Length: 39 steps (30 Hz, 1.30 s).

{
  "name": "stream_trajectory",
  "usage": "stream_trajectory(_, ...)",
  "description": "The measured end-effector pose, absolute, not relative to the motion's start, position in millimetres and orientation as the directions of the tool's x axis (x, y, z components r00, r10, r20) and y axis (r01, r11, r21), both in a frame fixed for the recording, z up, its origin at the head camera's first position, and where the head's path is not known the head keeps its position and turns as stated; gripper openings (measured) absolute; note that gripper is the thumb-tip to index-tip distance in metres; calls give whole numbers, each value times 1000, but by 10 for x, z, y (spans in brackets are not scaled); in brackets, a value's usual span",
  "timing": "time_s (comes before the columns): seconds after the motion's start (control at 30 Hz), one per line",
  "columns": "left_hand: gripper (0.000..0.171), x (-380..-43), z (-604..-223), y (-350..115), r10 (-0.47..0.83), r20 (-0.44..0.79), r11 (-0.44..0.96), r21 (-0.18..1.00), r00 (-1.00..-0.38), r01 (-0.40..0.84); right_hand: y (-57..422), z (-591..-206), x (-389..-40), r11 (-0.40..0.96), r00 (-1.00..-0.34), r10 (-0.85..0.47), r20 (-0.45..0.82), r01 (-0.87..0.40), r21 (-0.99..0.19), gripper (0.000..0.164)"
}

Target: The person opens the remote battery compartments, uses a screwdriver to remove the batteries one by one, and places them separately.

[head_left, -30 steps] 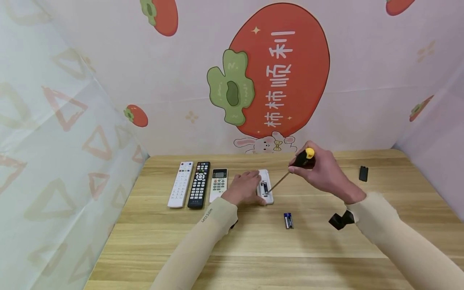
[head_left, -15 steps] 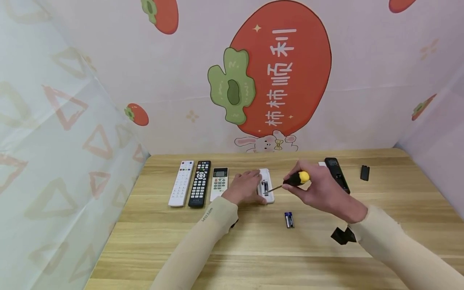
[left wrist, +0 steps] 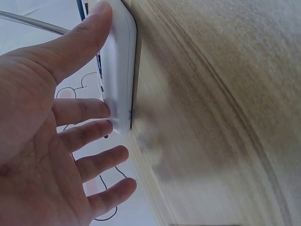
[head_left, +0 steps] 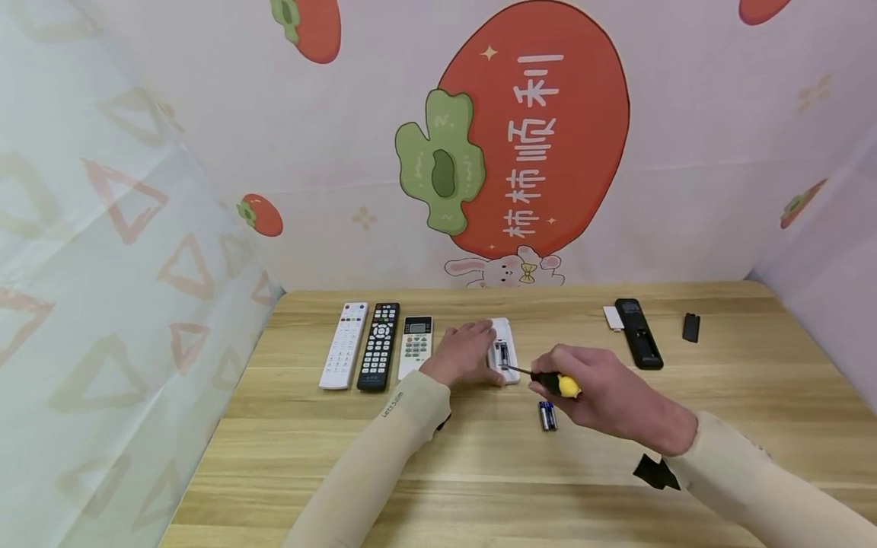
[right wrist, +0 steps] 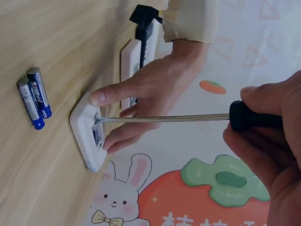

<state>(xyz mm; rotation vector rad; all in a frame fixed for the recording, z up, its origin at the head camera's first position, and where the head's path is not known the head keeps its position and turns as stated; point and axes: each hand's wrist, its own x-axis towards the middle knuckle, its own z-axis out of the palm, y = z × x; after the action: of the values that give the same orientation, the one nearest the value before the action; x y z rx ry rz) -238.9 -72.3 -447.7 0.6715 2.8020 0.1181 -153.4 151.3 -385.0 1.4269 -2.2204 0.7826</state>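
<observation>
A white remote control (head_left: 504,327) lies back-up on the wooden table, its battery compartment uncovered and a battery (head_left: 503,353) showing inside. My left hand (head_left: 464,355) holds it by the edges, thumb at the near end and fingertips along the left side; the left wrist view shows the thumb and two fingers touching the white casing (left wrist: 120,66). In my right hand (head_left: 606,390) is a screwdriver with a black and yellow handle (head_left: 568,387). Its metal shaft (right wrist: 174,118) lies nearly flat, the tip at the compartment's near end. Two blue-and-silver batteries (head_left: 547,416) lie loose nearby.
Left of the hands lie a white remote (head_left: 344,346), a black remote (head_left: 379,347) and a white remote with a small screen (head_left: 415,346). At right are a face-down black remote (head_left: 640,335), a small white piece (head_left: 613,318) and a black cover (head_left: 691,327).
My right hand has come down and toward me, so the screwdriver has tilted from steep to nearly flat, its tip still at the compartment. The left hand and remote have stayed put.
</observation>
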Motion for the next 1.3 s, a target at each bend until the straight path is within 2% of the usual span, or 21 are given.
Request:
stream_trajectory(0.37, 91, -2396, -4499, -734, 461, -225, 888, 133, -859, 441, 1507, -3931, -1474, 250, -262, -772, 579, -963, -103, 27)
stream_trajectory(0.63, 92, -2404, -4506, -731, 459, -230, 888, 118, -858, 444, 1492, -3959, -1422, 185, -151, -805, 573, -983, 1, 25)
stream_trajectory(0.83, 91, -2414, -4514, -735, 460, -229, 888, 112, -858, 446, 1487, -3920, -1436, 175, -134, -784, 607, -985, 9, 23)
stream_trajectory(1.13, 90, -2410, -4517, -732, 454, -234, 891, 137, -860, 433, 1522, -3877, -1444, 218, -182, -756, 629, -976, -21, 27)
stream_trajectory(1.3, 90, -2408, -4514, -727, 453, -229, 892, 135, -862, 432, 1541, -3847, -1452, 235, -178, -727, 663, -972, -3, 30)
